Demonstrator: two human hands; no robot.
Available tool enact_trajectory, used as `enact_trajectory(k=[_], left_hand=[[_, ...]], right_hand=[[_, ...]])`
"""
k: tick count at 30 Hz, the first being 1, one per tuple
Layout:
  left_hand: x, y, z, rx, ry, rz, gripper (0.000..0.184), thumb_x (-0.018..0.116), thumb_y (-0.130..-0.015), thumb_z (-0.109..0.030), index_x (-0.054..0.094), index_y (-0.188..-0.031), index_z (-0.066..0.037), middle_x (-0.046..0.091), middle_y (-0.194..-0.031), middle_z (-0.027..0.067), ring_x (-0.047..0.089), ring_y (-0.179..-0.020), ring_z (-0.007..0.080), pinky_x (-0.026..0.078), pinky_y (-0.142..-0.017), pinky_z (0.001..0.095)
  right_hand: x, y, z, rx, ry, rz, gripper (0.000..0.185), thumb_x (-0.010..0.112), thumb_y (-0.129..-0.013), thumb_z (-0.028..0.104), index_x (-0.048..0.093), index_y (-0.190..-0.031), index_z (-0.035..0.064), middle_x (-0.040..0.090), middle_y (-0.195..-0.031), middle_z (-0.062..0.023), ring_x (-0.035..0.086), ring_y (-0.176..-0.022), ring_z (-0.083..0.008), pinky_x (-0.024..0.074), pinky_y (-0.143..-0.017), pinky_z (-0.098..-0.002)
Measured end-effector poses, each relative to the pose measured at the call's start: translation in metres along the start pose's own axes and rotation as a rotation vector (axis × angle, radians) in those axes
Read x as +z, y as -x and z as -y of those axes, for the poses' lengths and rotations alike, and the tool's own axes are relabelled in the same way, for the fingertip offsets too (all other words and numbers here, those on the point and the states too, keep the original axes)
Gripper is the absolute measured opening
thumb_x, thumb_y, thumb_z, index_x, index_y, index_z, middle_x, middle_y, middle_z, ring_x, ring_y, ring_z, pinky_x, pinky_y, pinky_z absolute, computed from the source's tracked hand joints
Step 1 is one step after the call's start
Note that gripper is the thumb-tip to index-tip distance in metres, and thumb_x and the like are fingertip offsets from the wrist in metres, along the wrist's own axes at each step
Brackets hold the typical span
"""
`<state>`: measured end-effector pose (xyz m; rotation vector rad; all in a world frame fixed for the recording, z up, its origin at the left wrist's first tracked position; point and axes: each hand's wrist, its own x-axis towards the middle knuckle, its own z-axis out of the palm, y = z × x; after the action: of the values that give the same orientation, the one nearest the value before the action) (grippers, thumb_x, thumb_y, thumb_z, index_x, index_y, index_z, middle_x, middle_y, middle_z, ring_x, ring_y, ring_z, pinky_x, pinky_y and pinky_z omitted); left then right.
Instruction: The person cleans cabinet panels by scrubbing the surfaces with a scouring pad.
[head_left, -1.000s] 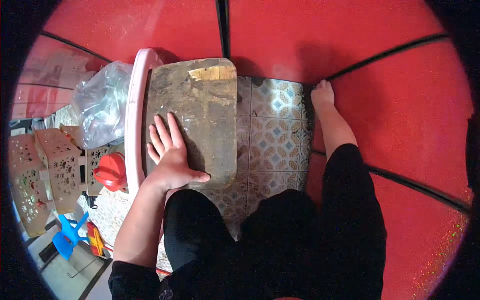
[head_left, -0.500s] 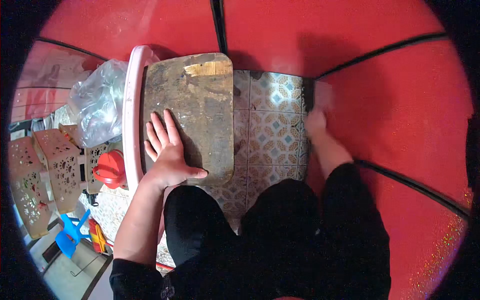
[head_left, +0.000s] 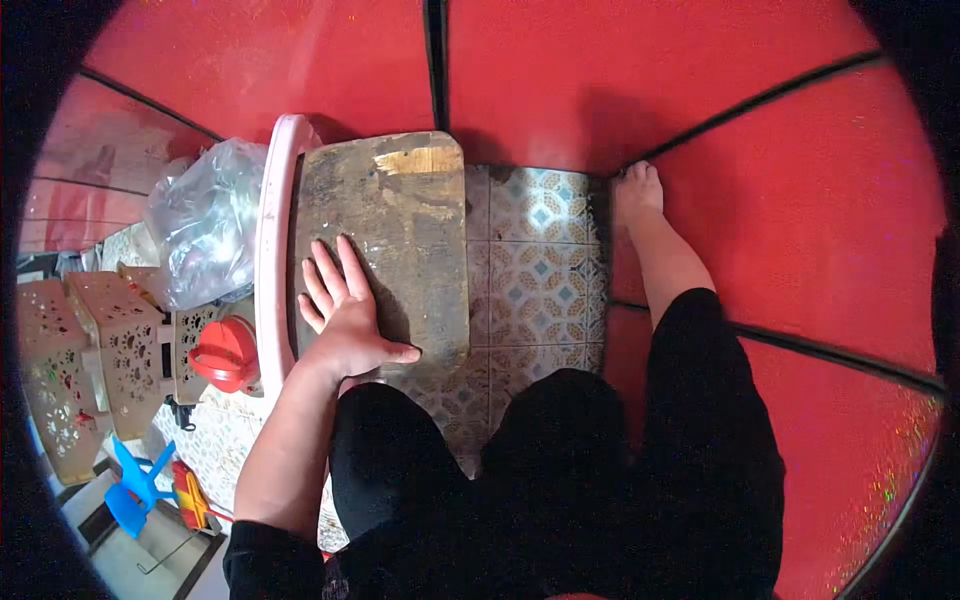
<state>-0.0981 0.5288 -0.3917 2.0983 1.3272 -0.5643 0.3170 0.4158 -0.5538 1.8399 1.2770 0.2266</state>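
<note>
My left hand [head_left: 343, 325] lies flat on a worn wooden board [head_left: 425, 260], fingers spread and thumb out to the side. The board has rounded corners, paint-like stains and a bare light patch near its far edge. A pale pink rim [head_left: 272, 240] runs along its left side. At the far right corner, low where the red panels meet the tiled floor [head_left: 540, 290], is my right hand [head_left: 640, 192]. Its fingers are bent in against the corner. Whatever they may be holding is too small or hidden to make out.
Red panels [head_left: 640, 70] with black seams enclose the far and right sides. To the left are a clear plastic bag [head_left: 210, 235], a red lidded container [head_left: 228, 352], beige paw-print panels [head_left: 125, 340] and a blue plastic object [head_left: 135, 490]. My knees are close below the board.
My right hand has moved farther away along the panel base, into the corner. My left hand stays flat on the board, and the whole view has shifted slightly.
</note>
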Motion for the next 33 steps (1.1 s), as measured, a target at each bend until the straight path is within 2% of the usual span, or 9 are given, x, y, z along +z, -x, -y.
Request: enact_trajectory(k=[9,15,19,23,24,26,28,30,33], left_hand=[[0.003,0.003,0.004,0.005,0.01,-0.005,0.157,0.091,-0.043,-0.039,-0.03,-0.138,-0.006,-0.027,-0.145,0.0281,-0.021,-0.136,0.0424,-0.002,-0.106,0.0598],[0.002,0.005,0.005,-0.012,-0.011,-0.002,0.158,0.091,-0.043,-0.042,-0.03,-0.137,-0.006,-0.027,-0.145,0.0279,-0.021,-0.136,0.0417,-0.002,-0.106,0.0601],[0.007,0.0,0.006,-0.028,-0.022,-0.003,0.161,0.091,-0.039,-0.043,-0.03,-0.138,-0.007,-0.028,-0.145,0.0277,-0.022,-0.136,0.0419,0.0,-0.105,0.0597],[0.003,-0.001,0.004,-0.035,-0.02,-0.016,0.16,0.091,-0.039,-0.042,-0.03,-0.138,-0.007,-0.027,-0.145,0.0275,-0.022,-0.136,0.0418,0.0,-0.105,0.0598],[0.004,0.0,0.004,-0.02,-0.013,-0.015,0.16,0.091,-0.039,-0.042,-0.03,-0.138,-0.007,-0.028,-0.145,0.0274,-0.022,-0.136,0.0417,0.0,-0.105,0.0599],[0.006,-0.001,0.007,-0.005,0.007,-0.021,0.16,0.092,-0.039,-0.042,-0.029,-0.138,-0.007,-0.028,-0.145,0.0272,-0.022,-0.136,0.0417,0.0,-0.105,0.06],[0.007,-0.006,0.009,-0.032,0.016,-0.033,0.16,0.092,-0.039,-0.042,-0.029,-0.139,-0.007,-0.028,-0.145,0.0271,-0.022,-0.136,0.0417,0.0,-0.105,0.06],[0.007,-0.004,0.007,-0.013,-0.002,-0.024,0.16,0.092,-0.039,-0.041,-0.029,-0.139,-0.007,-0.028,-0.145,0.0269,-0.022,-0.136,0.0418,0.0,-0.105,0.0601],[0.007,-0.004,0.007,-0.007,-0.005,-0.029,0.16,0.092,-0.039,-0.042,-0.029,-0.139,-0.007,-0.028,-0.145,0.0267,-0.021,-0.136,0.0417,0.0,-0.105,0.06]], right_hand=[[-0.111,0.067,-0.155,0.158,0.022,-0.241,0.021,0.049,-0.083,0.021,0.068,-0.09,0.0147,0.057,-0.1,-0.0012,0.046,-0.104,-0.0202,0.0398,-0.084,-0.0342],[-0.228,0.117,-0.284,0.385,0.194,-0.343,0.022,0.047,-0.084,0.017,0.066,-0.093,0.0131,0.059,-0.105,-0.0034,0.051,-0.103,-0.023,0.0439,-0.082,-0.0374],[-0.213,0.115,-0.279,0.398,0.189,-0.522,0.021,0.047,-0.083,0.018,0.067,-0.09,0.0124,0.059,-0.101,-0.0045,0.052,-0.102,-0.0237,0.0448,-0.081,-0.0385],[-0.143,0.092,-0.162,0.257,0.095,-0.191,0.021,0.05,-0.083,0.02,0.068,-0.089,0.011,0.06,-0.098,-0.0058,0.053,-0.098,-0.0232,0.0445,-0.08,-0.0381],[-0.098,0.084,-0.122,0.222,0.066,-0.296,0.016,0.052,-0.079,0.015,0.067,-0.084,0.0123,0.061,-0.092,-0.0063,0.054,-0.093,-0.0228,0.046,-0.075,-0.037],[-0.051,0.082,-0.044,0.047,-0.05,0.048,0.027,0.048,-0.085,0.022,0.069,-0.099,0.0125,0.062,-0.107,-0.0045,0.05,-0.105,-0.0239,0.041,-0.086,-0.0409],[-0.003,0.103,0.013,-0.043,-0.162,0.024,0.03,0.045,-0.087,0.022,0.069,-0.102,0.0117,0.061,-0.113,-0.0057,0.047,-0.112,-0.0256,0.0368,-0.093,-0.0412],[-0.002,0.113,0.018,-0.109,-0.228,0.132,0.03,0.044,-0.088,0.022,0.069,-0.102,0.0117,0.06,-0.115,-0.0066,0.047,-0.113,-0.0261,0.0363,-0.094,-0.0412],[-0.029,0.089,-0.052,0.114,-0.04,-0.171,0.027,0.046,-0.085,0.021,0.07,-0.092,0.0106,0.064,-0.104,-0.0075,0.05,-0.11,-0.0267,0.0393,-0.09,-0.04]])
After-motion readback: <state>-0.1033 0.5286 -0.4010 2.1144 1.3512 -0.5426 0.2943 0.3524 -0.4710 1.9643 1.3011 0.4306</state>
